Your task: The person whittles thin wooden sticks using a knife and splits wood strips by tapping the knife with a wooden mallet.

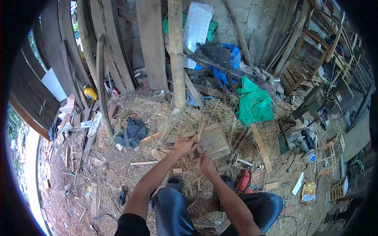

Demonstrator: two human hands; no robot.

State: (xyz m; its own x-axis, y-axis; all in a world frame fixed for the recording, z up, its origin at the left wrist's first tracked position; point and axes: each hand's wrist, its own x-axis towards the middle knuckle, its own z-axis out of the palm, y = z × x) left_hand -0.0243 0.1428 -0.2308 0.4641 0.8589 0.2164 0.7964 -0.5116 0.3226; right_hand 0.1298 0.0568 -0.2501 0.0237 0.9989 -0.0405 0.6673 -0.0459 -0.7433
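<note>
The left hand is closed, its fingers bent around the middle of a wooden strip that stands roughly upright in front of the person. The strip's upper part sticks up free above the fingers. The right hand sits just below and to the right, its fingers drawn together and clamped on the lower end of the same strip; its palm is hidden. The two hands are near each other but apart. A small bluish-grey piece shows just right of the left fingers, too small to identify.

Behind the strip, a broad wooden block lies on the ground, which is covered with straw and wood scraps. To the left is a black plastic bag; to the right, a loose plank points away from the person. A red cylinder lies near the right forearm. Farther off, a crumpled green sheet lies to the right of an upright wooden post.
</note>
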